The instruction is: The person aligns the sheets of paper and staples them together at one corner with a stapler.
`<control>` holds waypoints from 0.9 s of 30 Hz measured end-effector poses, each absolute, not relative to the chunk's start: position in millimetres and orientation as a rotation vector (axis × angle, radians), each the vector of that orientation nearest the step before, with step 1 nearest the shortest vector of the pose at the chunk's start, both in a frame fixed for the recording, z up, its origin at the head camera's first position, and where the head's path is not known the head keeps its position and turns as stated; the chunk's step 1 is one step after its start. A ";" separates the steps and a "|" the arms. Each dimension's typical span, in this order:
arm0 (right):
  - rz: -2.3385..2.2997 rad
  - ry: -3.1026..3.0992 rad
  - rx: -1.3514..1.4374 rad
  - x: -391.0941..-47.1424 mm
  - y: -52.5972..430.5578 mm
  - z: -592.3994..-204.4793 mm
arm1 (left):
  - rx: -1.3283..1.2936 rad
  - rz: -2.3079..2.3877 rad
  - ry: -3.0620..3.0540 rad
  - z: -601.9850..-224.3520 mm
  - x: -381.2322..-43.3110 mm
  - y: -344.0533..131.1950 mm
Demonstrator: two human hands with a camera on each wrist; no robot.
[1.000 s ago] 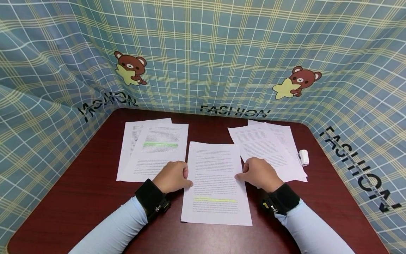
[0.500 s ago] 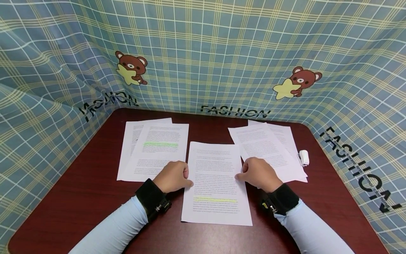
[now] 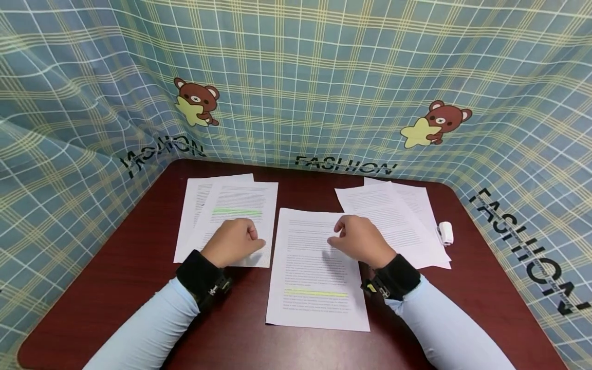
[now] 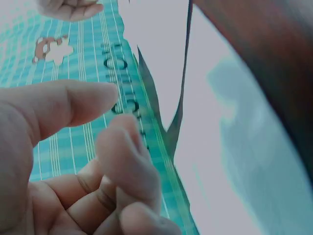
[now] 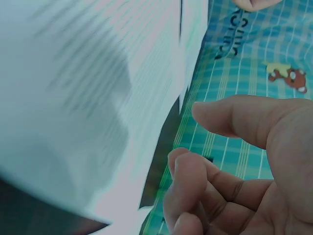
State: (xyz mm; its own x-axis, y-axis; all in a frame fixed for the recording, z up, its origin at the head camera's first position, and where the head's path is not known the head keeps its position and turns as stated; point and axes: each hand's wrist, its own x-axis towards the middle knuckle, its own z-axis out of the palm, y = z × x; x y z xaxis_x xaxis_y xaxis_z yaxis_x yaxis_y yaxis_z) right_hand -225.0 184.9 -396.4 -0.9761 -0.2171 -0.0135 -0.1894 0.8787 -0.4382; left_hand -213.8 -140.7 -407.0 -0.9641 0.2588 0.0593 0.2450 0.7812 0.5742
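Observation:
A stack of printed paper point(image 3: 319, 277) with one yellow highlighted line lies at the middle of the table's near part. My left hand point(image 3: 234, 241) hovers over the left sheets, with its shadow on the page below. Above the right half of the middle stack is my right hand point(image 3: 363, 240), casting a shadow on the print. Both wrist views show thumb and loosely bent fingers apart, nothing between them. Under the left hand lies a sheet with a green highlighted line point(image 3: 240, 205), overlapping another printed sheet point(image 3: 193, 205).
Two overlapping printed sheets point(image 3: 384, 216) lie at the back right. Beside them is a small white object point(image 3: 446, 233), its kind unclear. A checked curtain point(image 3: 300, 92) with bear prints surrounds the dark red table point(image 3: 102, 288) at the back and sides.
Both hands have let go of the middle stack's side edges and risen. The left moved left and away; the right moved slightly left and away. The stack stays where it was.

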 end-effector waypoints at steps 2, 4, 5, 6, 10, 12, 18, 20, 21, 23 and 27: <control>-0.701 2.980 -0.351 -229.1 174.0 -394.7 | 0.381 0.945 2.954 -403.6 -216.5 -152.6; -0.729 2.976 -0.376 -233.7 164.0 -393.5 | 0.343 0.934 2.970 -400.5 -219.4 -163.6; -0.743 2.971 -0.392 -235.9 159.1 -393.2 | 0.316 0.922 2.981 -399.2 -220.6 -168.6; -0.761 2.965 -0.400 -238.0 154.3 -393.1 | 0.297 0.914 2.989 -397.6 -221.9 -173.6; -0.823 2.948 -0.417 -245.5 136.7 -393.3 | 0.211 0.881 3.022 -392.6 -226.6 -191.3; -0.852 2.938 -0.408 -248.8 129.2 -394.6 | 0.167 0.883 3.027 -391.3 -228.8 -199.0; -0.925 2.905 -0.382 -256.6 112.8 -397.6 | 0.052 0.873 3.006 -390.4 -234.2 -214.4; -0.936 2.899 -0.378 -259.2 107.0 -397.7 | 0.027 0.865 3.005 -391.2 -237.0 -219.2; -0.940 2.897 -0.371 -260.6 104.1 -398.0 | 0.015 0.860 3.011 -392.2 -238.8 -221.8; -0.946 2.890 -0.366 -264.8 98.8 -399.3 | -0.010 0.858 3.021 -395.5 -243.4 -227.1; -0.937 2.873 -0.361 -273.9 88.1 -404.2 | -0.055 0.866 3.020 -401.2 -251.8 -236.0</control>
